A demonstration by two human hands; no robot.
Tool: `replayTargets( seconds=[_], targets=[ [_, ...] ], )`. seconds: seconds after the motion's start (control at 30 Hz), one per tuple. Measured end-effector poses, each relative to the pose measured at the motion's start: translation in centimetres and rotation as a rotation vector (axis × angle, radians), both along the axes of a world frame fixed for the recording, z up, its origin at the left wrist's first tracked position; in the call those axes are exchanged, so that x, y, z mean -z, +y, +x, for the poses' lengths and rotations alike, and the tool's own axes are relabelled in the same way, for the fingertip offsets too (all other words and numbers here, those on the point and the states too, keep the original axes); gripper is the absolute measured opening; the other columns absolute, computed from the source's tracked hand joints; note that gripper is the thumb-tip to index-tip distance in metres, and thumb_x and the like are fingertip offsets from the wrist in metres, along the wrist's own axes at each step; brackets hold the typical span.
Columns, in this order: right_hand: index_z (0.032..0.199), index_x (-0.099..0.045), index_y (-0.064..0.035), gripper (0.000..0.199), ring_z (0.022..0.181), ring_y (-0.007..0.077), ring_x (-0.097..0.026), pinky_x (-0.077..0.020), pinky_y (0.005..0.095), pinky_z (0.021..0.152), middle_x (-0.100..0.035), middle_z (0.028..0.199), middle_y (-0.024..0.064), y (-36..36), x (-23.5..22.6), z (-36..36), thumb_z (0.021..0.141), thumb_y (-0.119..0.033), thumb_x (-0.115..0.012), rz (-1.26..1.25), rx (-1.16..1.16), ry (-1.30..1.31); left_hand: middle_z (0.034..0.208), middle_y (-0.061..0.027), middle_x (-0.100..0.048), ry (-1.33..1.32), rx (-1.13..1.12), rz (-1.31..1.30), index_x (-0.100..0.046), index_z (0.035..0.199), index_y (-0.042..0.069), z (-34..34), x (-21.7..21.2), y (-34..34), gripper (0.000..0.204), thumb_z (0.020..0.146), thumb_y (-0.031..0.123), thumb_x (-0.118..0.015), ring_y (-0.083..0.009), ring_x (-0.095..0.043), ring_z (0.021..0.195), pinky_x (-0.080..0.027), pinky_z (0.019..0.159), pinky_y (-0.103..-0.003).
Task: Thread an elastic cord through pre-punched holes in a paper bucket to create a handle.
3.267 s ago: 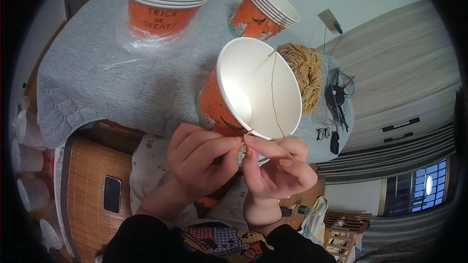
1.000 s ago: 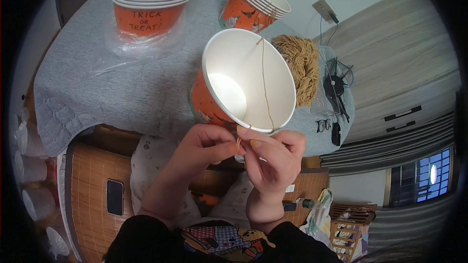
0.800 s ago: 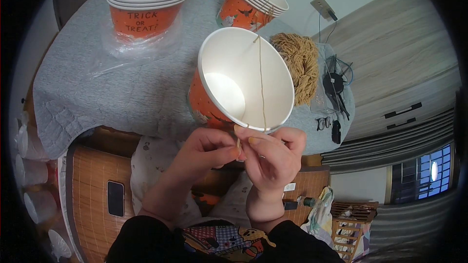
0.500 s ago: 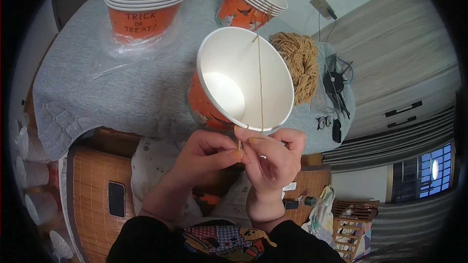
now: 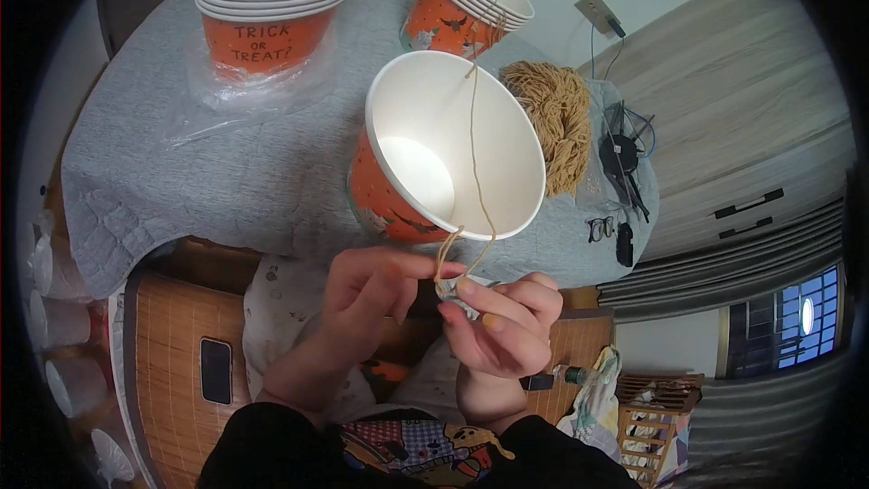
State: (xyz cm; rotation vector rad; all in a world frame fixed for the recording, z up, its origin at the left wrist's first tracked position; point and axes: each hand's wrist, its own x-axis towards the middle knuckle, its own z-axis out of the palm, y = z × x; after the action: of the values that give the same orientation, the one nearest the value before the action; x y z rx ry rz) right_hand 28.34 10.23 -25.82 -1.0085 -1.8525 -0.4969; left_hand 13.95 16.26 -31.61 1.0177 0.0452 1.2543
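A round paper bucket (image 5: 385,195), orange outside and white inside, leans tilted at the table's near edge with its mouth toward me. Tan string (image 5: 475,145) crosses its mouth from the far rim to the near rim, where a loop hangs down. My left hand (image 5: 362,294) has its forefinger stretched across into that loop, the other fingers curled. Close beside it, my right hand (image 5: 507,326) pinches the string between thumb and fingertip. Both hands are below the near rim, apart from the bucket. The exact crossing of the strands is partly hidden by fingertips.
A tall stack of orange buckets (image 5: 262,36) in clear plastic stands back left. Behind my bucket is a shorter stack with strings (image 5: 448,23). A bundle of tan string (image 5: 552,122), glasses (image 5: 600,229) and cables lie right. A phone (image 5: 216,371) rests on the wooden surface at left.
My right hand has moved down a little and my left fingers have opened out. The string across the mouth has slackened, and a loop now shows below the near rim.
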Motion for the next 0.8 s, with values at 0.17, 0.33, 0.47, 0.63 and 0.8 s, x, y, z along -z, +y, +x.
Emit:
replayTargets(
  seconds=[0.17,0.33,0.47,0.63,0.8],
  targets=[
    [0.111,-0.043,-0.0152,0.053,0.076,0.0155,-0.044,-0.0347,0.0296,0.07,-0.073,0.089,0.0016,-0.1,-0.8,-0.6,0.074,-0.002,-0.078,-0.121,0.108,-0.087,0.065,-0.0014,-0.06,0.116,-0.016,-0.047,-0.068,0.102,-0.004,-0.3,-1.1,-0.5,0.033,0.1,0.022,-0.048,-0.0035,-0.049,0.055,-0.044,0.06,-0.019],
    [0.101,-0.049,-0.0116,0.044,0.077,0.0147,-0.045,-0.0366,0.0281,0.071,-0.073,0.088,0.0025,0.1,0.4,-1.0,0.071,0.002,-0.079,-0.158,0.055,0.137,0.072,0.0004,-0.064,0.18,-0.079,-0.09,-0.069,0.1,-0.005,0.8,-1.8,-0.5,0.023,0.096,0.013,-0.055,-0.0005,-0.049,0.06,-0.039,0.054,-0.017],
    [0.098,-0.054,-0.0075,0.037,0.078,0.0148,-0.047,-0.0386,0.0261,0.071,-0.073,0.089,0.0024,0.4,0.7,-1.5,0.072,0.005,-0.077,-0.191,-0.002,0.389,0.067,0.0058,-0.058,0.08,-0.093,-0.188,-0.069,0.097,-0.004,1.4,-1.1,-0.4,0.012,0.09,0.003,-0.062,0.0018,-0.045,0.059,-0.033,0.052,-0.016],
    [0.1,-0.052,-0.0052,0.035,0.079,0.0159,-0.047,-0.0393,0.0264,0.073,-0.07,0.09,0.0045,0.1,1.0,-1.3,0.075,0.007,-0.073,-0.267,-0.027,0.471,0.063,0.0086,-0.053,0.079,-0.132,-0.162,-0.069,0.092,-0.002,1.5,-0.8,-0.3,0.006,0.088,0.0,-0.065,0.0029,-0.04,0.057,-0.027,0.051,-0.015],
    [0.101,-0.048,-0.0055,0.034,0.08,0.0157,-0.048,-0.0394,0.0269,0.075,-0.068,0.089,0.0078,0.0,1.0,-1.6,0.079,0.008,-0.07,-0.356,-0.087,0.594,0.062,0.0093,-0.051,0.09,-0.146,-0.165,-0.067,0.089,0.0,1.6,-0.8,-0.3,0.003,0.089,0.002,-0.065,0.0026,-0.039,0.057,-0.028,0.051,-0.016]
  ],
)
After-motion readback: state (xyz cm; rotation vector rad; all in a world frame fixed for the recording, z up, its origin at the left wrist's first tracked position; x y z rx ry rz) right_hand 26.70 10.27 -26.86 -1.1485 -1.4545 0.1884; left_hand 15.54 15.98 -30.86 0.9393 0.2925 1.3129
